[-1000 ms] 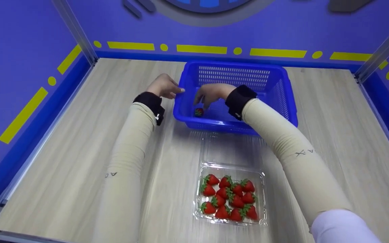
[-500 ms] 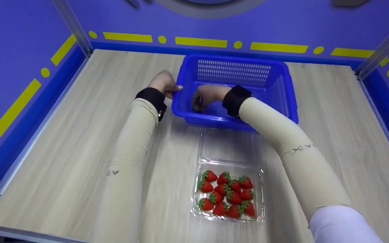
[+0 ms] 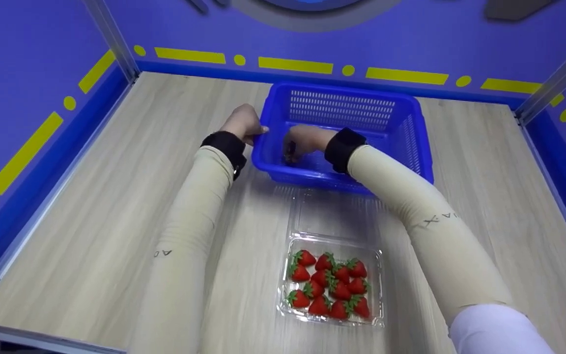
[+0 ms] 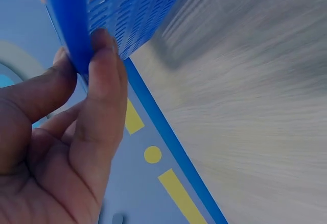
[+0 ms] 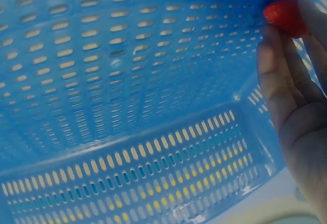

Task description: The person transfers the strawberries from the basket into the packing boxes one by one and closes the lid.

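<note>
My left hand [image 3: 244,123] pinches the left rim of the blue basket [image 3: 347,179] between thumb and fingers; the left wrist view shows the pinched rim [image 4: 71,25] close up. Inside the basket, near its front left corner, my right hand [image 3: 307,138] reaches down. In the right wrist view its thumb and fingers pinch a red strawberry [image 5: 287,16] close to the slotted basket wall; in the head view the fingers mostly hide that berry. Nearer to me, a clear plastic box [image 3: 380,275] holds several red strawberries [image 3: 341,290] with green leaves, set in rows.
The box's clear lid [image 3: 334,214] lies folded back toward the basket, partly under its front edge. Blue panels [image 3: 302,44] with yellow marks wall in the wooden table [image 3: 140,162] at the back and sides.
My right hand has lowered onto the strawberry in the basket's corner and closed its fingers round it. The left hand stays at the rim. The head view has shifted slightly.
</note>
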`<move>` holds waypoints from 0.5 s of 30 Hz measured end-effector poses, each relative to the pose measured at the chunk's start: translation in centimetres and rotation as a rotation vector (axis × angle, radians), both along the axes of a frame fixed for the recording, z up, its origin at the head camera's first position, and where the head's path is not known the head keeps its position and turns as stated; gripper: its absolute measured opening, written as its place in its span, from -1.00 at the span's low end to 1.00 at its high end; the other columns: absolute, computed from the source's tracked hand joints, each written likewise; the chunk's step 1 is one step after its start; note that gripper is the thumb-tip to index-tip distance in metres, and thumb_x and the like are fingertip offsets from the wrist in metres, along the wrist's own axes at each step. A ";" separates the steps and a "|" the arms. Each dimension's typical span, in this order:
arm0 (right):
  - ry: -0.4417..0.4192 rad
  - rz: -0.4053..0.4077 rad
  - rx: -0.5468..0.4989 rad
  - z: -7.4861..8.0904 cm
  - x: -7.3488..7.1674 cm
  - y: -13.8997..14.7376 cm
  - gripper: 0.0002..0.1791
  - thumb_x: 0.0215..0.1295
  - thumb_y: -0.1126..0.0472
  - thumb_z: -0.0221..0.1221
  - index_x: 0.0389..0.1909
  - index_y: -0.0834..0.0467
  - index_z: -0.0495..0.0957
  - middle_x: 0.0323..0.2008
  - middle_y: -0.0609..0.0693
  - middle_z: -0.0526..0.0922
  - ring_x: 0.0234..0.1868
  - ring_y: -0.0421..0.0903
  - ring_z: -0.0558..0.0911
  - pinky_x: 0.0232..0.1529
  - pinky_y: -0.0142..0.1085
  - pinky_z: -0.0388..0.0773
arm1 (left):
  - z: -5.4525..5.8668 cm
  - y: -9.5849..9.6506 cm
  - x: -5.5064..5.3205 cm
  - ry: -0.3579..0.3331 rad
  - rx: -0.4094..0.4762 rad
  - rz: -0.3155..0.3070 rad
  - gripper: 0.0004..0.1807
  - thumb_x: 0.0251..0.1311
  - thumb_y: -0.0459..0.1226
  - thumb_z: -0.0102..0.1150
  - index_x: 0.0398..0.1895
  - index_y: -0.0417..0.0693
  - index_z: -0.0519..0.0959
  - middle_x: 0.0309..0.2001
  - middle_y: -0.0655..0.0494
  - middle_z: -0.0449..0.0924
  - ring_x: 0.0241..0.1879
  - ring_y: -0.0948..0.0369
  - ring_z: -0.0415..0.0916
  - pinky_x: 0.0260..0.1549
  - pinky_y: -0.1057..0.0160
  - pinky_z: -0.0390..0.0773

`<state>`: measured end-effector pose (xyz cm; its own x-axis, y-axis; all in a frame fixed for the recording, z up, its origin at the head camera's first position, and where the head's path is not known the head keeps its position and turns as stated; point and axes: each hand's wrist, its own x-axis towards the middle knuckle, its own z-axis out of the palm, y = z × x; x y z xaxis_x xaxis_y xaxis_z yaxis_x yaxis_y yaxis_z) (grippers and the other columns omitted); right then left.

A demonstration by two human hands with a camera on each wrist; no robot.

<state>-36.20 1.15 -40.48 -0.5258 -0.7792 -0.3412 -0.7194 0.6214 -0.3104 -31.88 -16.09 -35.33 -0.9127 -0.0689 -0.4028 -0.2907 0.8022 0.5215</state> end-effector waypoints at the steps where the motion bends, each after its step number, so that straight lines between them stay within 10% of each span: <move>1: 0.014 -0.001 -0.007 0.1 -0.1 0.3 -0.77 0.18 0.39 0.33 -0.12 0.31 0.73 -0.08 0.23 0.80 -0.04 0.13 0.74 0.14 -0.08 0.68 | -0.1 0.0 0.1 0.011 0.002 -0.004 -0.67 0.42 -0.23 0.21 -0.08 -0.43 0.60 -0.79 0.19 0.39 -0.91 0.38 0.36 -0.74 0.49 0.53; 8: -0.021 -0.077 -0.168 2.7 0.1 3.4 -0.78 0.14 0.42 0.33 -0.17 0.36 0.71 -0.15 0.30 0.78 -0.10 0.17 0.75 0.05 -0.04 0.72 | -0.2 -0.6 1.1 0.129 -0.012 -0.091 -0.71 0.44 -0.25 0.17 -0.42 -0.27 0.55 -0.62 0.09 0.50 -0.67 0.30 0.47 -0.63 0.42 0.51; 15: -0.031 -0.105 -0.337 6.4 2.4 6.8 -0.73 0.20 0.40 0.34 -0.07 0.32 0.69 -0.13 0.26 0.78 -0.09 0.12 0.76 0.02 -0.13 0.75 | 1.8 -0.2 2.6 0.276 -0.092 -0.161 -0.53 0.50 -0.18 0.08 0.24 -0.41 0.54 0.24 -0.27 0.62 0.23 -0.06 0.60 0.30 0.05 0.58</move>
